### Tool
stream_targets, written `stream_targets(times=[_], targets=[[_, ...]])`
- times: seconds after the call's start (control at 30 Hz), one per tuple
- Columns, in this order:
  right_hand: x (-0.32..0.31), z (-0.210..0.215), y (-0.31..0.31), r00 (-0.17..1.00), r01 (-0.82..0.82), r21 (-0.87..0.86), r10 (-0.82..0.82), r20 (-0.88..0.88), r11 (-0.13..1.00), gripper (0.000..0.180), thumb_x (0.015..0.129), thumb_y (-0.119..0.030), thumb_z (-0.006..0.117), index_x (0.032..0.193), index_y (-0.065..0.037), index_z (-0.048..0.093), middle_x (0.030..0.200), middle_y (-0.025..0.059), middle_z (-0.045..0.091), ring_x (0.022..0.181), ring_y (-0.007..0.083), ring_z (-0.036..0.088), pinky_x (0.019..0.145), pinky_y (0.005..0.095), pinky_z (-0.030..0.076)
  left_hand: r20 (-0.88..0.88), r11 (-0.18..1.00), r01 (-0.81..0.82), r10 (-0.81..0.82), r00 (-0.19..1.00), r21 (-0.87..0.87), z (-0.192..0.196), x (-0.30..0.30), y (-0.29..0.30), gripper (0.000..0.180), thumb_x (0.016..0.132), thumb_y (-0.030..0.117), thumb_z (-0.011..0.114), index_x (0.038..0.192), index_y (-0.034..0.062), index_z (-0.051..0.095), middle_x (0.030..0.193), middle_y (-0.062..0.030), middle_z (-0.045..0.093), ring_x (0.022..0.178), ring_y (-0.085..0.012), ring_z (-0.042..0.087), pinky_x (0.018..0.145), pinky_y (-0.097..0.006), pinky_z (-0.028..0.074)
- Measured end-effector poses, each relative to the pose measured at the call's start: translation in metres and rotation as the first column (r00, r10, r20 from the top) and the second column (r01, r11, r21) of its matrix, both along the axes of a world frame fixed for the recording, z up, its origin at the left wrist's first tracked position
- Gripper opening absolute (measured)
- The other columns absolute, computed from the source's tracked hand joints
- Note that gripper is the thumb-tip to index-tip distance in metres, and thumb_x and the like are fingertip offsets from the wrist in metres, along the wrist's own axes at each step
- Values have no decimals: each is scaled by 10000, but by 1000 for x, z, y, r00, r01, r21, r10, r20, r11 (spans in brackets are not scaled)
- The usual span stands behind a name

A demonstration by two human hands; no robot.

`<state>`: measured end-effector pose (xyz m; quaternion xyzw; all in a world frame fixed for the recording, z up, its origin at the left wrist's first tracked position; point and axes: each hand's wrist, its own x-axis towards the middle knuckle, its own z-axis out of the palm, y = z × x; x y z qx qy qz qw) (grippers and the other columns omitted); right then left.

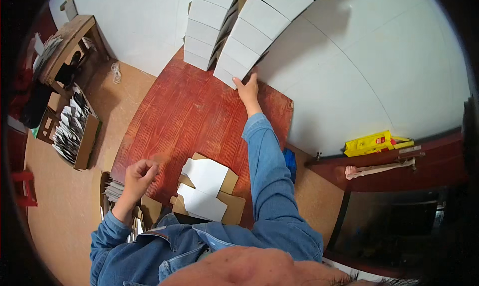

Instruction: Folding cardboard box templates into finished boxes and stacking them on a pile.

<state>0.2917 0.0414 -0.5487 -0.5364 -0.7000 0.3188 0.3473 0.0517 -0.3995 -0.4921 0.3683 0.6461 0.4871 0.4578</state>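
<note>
My right hand [248,92] reaches to the far side of the red wooden table [174,106]. It grips the near end of the lowest white box [230,72] in the right-hand stack, thumb on the front face and fingers round the right side. Beside it rises another stack of white boxes [205,26]. Over the table's left edge hovers my left hand [141,177], fingers curled in and thumb against them, with nothing visible in it. Close to my body lies a flat unfolded carton [205,191], white on its panels with brown cardboard flaps.
At my left side an open carton [106,198] holds flat cardboard pieces. Further left, a cardboard box [87,141] full of flat pieces stands near a wooden bench [67,41]. A white wall [359,81] borders the table on the right; a yellow packet [369,143] lies on a dark red ledge.
</note>
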Motion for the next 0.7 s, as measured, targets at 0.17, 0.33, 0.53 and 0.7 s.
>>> stream_targets(times=[0.17,0.33,0.53,0.7], targets=[[8,-8,6,993,-22,41,27,-114,999,986,853,-249,803,1617,-55,212,1501,271,496,1388,417,492,1137,448,416,46,997,-44,46,998,-59,-17,4,-15,126,1015,126,649,970,17,694,795,4,687,681,-50,612,600,-226,508],[10,-9,10,991,-81,54,86,-99,995,965,865,-232,791,1618,-58,213,1510,273,487,1398,417,483,1137,448,415,64,993,-65,72,995,-103,-26,12,-20,110,1011,125,658,978,27,695,799,5,697,676,-53,620,603,-215,502],[16,-16,9,992,-91,121,100,-78,989,950,868,-212,783,1610,-51,214,1507,288,479,1396,430,472,1144,465,402,62,988,-35,45,997,-150,-20,23,-15,106,1008,134,671,986,35,700,810,7,701,686,-54,626,622,-215,509],[16,-47,-8,998,-20,33,18,61,999,962,839,-256,812,1592,-74,243,1462,293,508,1354,476,464,1113,516,406,63,987,-37,47,997,-156,-26,29,-17,108,1009,145,675,984,44,704,821,5,700,698,-58,638,622,-221,512]])
